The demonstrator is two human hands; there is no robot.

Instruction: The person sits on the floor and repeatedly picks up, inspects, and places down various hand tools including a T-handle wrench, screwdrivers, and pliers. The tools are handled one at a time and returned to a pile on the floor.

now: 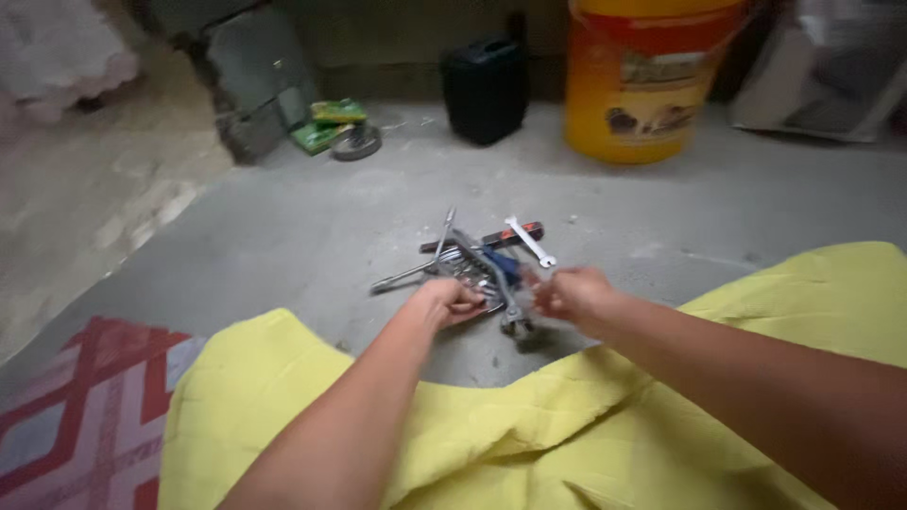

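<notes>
A pile of metal hand tools (463,264) lies on the grey concrete floor (312,227): spanners, a long wrench and a tool with a dark handle. My left hand (449,304) rests on the near side of the pile, fingers curled over the tools. My right hand (572,293) is just right of the pile, fingers closed around the end of a silver spanner (529,242) that points away from me. Motion blur hides the exact grip of both hands.
A yellow cloth (529,425) covers my legs below the hands. A red patterned mat (85,406) lies at lower left. Against the far wall stand a yellow bucket (642,85), a black canister (485,90), a grey block (255,85) and green packets (329,125).
</notes>
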